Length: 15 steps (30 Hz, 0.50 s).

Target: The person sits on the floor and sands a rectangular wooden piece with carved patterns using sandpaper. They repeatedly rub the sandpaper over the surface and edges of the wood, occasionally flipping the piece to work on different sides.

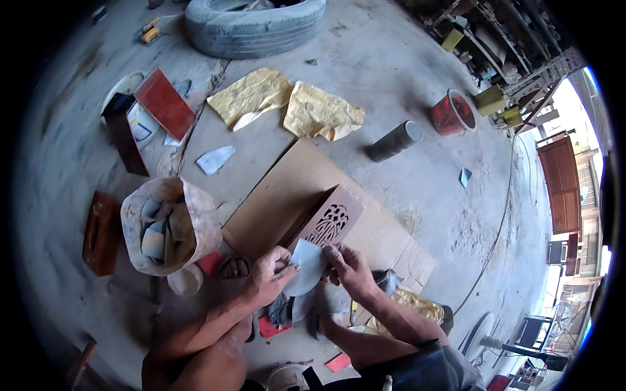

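Observation:
A small pale grey-blue sheet of sandpaper [304, 268] is stretched between my two hands, above my feet. My left hand [268, 276] pinches its left edge between thumb and fingers. On the opposite edge, my right hand [352, 268] grips it with the thumb on top. Just beyond the sheet, a reddish-brown wooden box [349, 202] with a pierced carved pattern stands on flattened cardboard [267, 205]. Dark cloth [281, 310] and a red piece [274, 328] lie below my hands, partly hidden.
A whitish bucket [203, 225] stuffed with sheet scraps stands left, beside a brown wooden box [102, 233]. Further off are yellowish crumpled sheets [257, 98], red-brown panels [164, 104], a tyre [254, 32], a dark cylinder [395, 141] and a red bucket [452, 114]. A cable [499, 234] crosses the floor at right.

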### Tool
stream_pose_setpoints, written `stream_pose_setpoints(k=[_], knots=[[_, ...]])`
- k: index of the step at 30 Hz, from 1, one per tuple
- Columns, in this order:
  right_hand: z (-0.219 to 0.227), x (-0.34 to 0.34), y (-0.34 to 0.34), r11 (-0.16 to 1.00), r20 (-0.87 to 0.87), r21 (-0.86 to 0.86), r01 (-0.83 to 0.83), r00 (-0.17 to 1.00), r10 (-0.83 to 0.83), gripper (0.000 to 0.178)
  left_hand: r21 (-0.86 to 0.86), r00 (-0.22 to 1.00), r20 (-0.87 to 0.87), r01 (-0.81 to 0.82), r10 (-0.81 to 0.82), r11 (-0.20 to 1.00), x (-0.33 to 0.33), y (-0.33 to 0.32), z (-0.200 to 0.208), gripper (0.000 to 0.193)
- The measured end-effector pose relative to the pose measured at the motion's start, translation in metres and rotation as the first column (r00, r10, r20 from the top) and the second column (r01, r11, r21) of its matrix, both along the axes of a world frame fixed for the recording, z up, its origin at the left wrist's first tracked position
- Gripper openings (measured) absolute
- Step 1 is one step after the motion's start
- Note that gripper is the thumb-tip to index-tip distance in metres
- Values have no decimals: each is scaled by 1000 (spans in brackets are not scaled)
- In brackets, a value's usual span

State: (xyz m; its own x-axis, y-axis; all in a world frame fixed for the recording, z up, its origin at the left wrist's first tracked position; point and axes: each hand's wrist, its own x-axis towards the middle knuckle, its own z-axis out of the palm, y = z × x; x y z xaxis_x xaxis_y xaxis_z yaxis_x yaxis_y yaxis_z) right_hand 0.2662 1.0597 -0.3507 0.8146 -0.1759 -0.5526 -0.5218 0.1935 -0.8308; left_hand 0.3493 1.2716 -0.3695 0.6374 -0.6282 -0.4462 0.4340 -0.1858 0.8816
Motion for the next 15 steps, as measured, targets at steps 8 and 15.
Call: stream_pose_setpoints(k=[8,15], knots=[[4,-4,-5,957,-124,36,-288,949,291,43,135,998,-36,54,-50,989,2,0,15,23],[2,-6,1,944,-121,284,-169,970,211,36,45,991,132,-12,6,999,-1,8,-7,26]])
